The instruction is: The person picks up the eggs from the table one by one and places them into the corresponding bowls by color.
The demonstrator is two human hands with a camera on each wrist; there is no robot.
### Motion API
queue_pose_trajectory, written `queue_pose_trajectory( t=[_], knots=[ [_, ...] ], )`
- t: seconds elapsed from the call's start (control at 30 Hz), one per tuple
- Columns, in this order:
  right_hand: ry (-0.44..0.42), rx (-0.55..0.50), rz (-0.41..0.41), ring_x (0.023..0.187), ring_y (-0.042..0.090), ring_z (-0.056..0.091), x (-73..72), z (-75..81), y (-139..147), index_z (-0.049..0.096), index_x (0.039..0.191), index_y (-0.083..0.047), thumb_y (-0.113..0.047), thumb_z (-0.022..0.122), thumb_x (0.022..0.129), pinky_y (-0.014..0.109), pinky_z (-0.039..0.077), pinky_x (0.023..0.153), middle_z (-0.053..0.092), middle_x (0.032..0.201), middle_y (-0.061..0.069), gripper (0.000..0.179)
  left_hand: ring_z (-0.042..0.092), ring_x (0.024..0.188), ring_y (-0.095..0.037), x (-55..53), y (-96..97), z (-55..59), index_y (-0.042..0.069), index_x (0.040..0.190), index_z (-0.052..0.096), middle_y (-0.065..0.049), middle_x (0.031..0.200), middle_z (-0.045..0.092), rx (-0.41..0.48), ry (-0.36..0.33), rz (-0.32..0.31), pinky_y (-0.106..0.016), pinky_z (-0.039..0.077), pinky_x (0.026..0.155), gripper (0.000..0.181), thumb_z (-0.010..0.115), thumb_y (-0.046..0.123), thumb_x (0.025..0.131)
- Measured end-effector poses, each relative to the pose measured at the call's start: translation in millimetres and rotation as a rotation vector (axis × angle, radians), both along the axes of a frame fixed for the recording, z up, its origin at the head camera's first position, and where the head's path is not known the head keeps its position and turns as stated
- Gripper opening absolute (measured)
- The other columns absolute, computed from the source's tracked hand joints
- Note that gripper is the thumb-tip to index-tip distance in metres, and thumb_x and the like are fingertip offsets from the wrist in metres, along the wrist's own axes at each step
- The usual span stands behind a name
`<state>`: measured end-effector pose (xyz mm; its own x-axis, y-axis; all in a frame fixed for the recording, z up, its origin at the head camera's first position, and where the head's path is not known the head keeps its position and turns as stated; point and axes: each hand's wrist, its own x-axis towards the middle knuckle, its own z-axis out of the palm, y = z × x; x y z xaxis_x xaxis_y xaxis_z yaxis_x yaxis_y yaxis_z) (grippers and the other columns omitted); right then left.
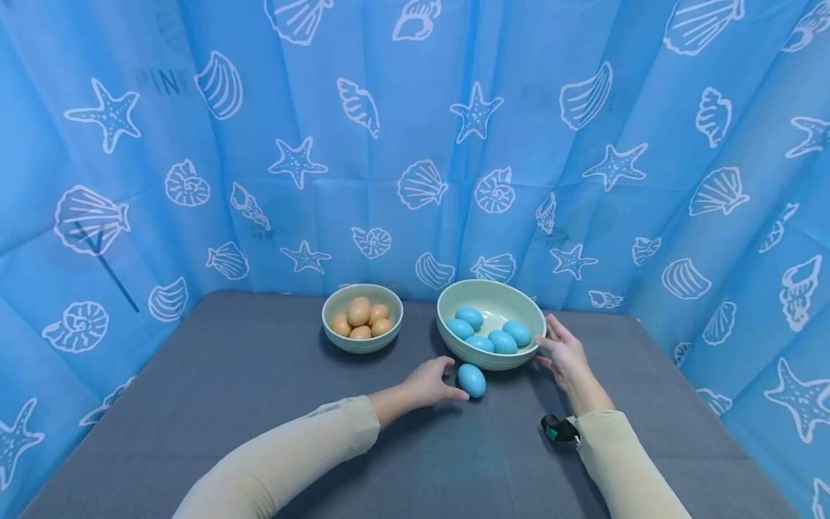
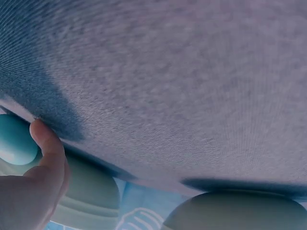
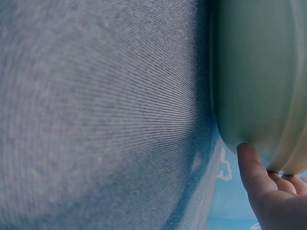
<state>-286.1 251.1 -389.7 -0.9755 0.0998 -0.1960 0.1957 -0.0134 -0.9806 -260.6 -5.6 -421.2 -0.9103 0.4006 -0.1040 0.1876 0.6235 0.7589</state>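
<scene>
A blue egg (image 1: pixel 471 380) lies on the grey cloth just in front of the large pale green bowl (image 1: pixel 491 362). My left hand (image 1: pixel 424 383) is at the egg's left side, thumb and fingers spread apart around it. In the left wrist view one finger (image 2: pixel 47 143) stands close beside the egg (image 2: pixel 17 139); whether it touches cannot be told. Several more blue eggs (image 1: pixel 502 342) lie inside the large bowl. My right hand (image 1: pixel 570 360) holds that bowl at its right side, with a digit at the rim and fingertips against the outer wall (image 3: pixel 254 96).
To the left stands a smaller pale green bowl (image 1: pixel 362 346) with several brown eggs (image 1: pixel 359 311) heaped in it. A black strap (image 1: pixel 559 430) hangs at the right sleeve. A blue curtain (image 1: pixel 415 144) with shells and starfish hangs behind the grey-covered table (image 1: pixel 259 375).
</scene>
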Motion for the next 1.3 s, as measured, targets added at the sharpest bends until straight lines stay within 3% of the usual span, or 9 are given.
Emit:
queue_pose_trajectory(
  t=[0.43, 1.3],
  knots=[
    [-0.001, -0.009, 0.002, 0.147, 0.022, 0.002, -1.3, -0.4, 0.4, 0.001, 0.156, -0.014, -0.001, 0.041, 0.102, 0.051, 0.028, 0.112, -0.002, 0.16, 0.004, 0.068, 0.06, 0.102, -0.022, 0.3, 16.6, -0.2, 0.0, 0.134, 0.051, -0.01, 0.111, 0.063, -0.065, 0.0, 0.082, -0.038, 0.05, 0.087, 0.073, 0.082, 0.035, 0.078],
    [-0.006, -0.01, 0.008, 0.147, 0.021, 0.001, -1.5, -0.3, 1.6, -0.001, 0.155, -0.014, -0.002, 0.041, 0.103, 0.051, 0.028, 0.113, -0.004, 0.16, 0.003, 0.069, 0.058, 0.098, -0.021, -3.4, 27.9, -3.6, 0.003, 0.124, 0.056, -0.008, 0.11, 0.062, -0.085, 0.016, 0.108, -0.037, 0.05, 0.084, 0.063, 0.083, 0.034, 0.077]
  ],
)
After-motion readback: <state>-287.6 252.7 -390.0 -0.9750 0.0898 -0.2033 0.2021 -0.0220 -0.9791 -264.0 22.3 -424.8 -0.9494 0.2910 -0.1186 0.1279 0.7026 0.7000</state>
